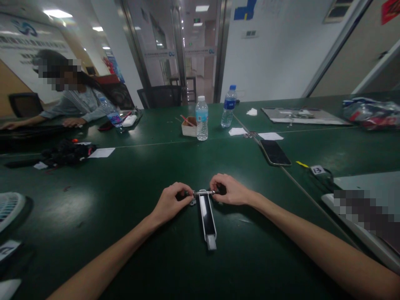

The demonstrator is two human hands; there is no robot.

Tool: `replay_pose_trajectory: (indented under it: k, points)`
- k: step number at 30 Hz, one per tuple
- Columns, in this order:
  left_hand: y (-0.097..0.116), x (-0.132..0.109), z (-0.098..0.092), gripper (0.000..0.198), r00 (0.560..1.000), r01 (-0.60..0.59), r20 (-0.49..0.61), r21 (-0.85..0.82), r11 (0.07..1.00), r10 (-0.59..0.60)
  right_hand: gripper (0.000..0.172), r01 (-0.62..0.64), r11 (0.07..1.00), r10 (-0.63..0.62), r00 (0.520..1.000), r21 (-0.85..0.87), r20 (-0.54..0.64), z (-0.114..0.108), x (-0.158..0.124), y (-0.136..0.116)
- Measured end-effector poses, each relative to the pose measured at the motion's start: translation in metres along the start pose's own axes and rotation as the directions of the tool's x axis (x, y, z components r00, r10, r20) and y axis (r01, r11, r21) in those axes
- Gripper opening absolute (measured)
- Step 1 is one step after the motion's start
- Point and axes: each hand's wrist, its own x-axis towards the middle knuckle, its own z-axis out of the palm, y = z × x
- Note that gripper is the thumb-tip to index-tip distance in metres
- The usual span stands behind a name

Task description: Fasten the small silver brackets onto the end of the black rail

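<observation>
A thin metal rod [204, 193] runs crosswise between my two hands, at the far end of a long, narrow piece [207, 216] with a black face, pale edges and a light grey tip towards me. My left hand [171, 203] is closed, thumb and fingers pinching the rod's left end. At the other end, my right hand [229, 190] pinches the rod with curled fingers. The fingertips partly cover both rod ends. Beside my left fingertips lies a small metal part [193, 202] on the dark green table [150, 258].
Beyond my hands stand a clear water bottle [202, 121], a blue-capped bottle [229, 107] and a small box [188, 127]. A phone [275, 152] and a laptop [368, 208] lie to the right. Across the table at left sits another person [75, 100], near black cables [67, 152].
</observation>
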Motion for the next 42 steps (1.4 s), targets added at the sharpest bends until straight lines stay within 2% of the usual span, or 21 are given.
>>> replay_pose_trajectory:
  k: [6, 15, 21, 26, 31, 37, 42]
  points:
    - [0.0017, -0.0010, -0.0005, 0.014, 1.000, 0.012, -0.016, -0.027, 1.000, -0.012, 0.011, 0.010, 1.000, -0.010, 1.000, -0.014, 0.008, -0.0001, -0.0002, 0.0017]
    - [-0.0005, 0.0009, 0.0023, 0.022, 1.000, 0.025, -0.016, 0.043, 0.999, -0.024, 0.011, 0.010, 1.000, -0.010, 1.000, -0.011, -0.002, 0.0002, 0.0002, 0.0014]
    - [0.0019, -0.0002, 0.0015, 0.017, 0.999, 0.022, -0.032, 0.034, 0.999, -0.021, 0.011, 0.025, 1.000, -0.025, 1.000, -0.011, -0.003, 0.0014, -0.0001, 0.0035]
    - [0.0012, 0.0019, 0.0026, 0.021, 1.000, 0.017, -0.021, 0.056, 0.998, -0.016, 0.011, 0.014, 1.000, -0.014, 1.000, -0.002, -0.004, 0.0000, 0.0006, 0.0010]
    - [0.0010, 0.0003, 0.0015, 0.018, 0.999, -0.018, -0.045, 0.003, 1.000, 0.018, 0.011, 0.030, 0.999, -0.030, 1.000, -0.014, 0.001, -0.0001, 0.0000, 0.0027]
    - [-0.0001, 0.0012, 0.0027, 0.018, 1.000, -0.001, -0.011, 0.091, 0.996, 0.002, 0.012, 0.018, 1.000, -0.018, 1.000, -0.015, 0.004, 0.0006, 0.0001, 0.0046]
    - [-0.0007, 0.0004, 0.0020, 0.018, 0.999, -0.012, -0.029, 0.022, 1.000, 0.013, 0.011, 0.030, 0.999, -0.030, 1.000, -0.024, 0.000, 0.0006, 0.0008, 0.0033]
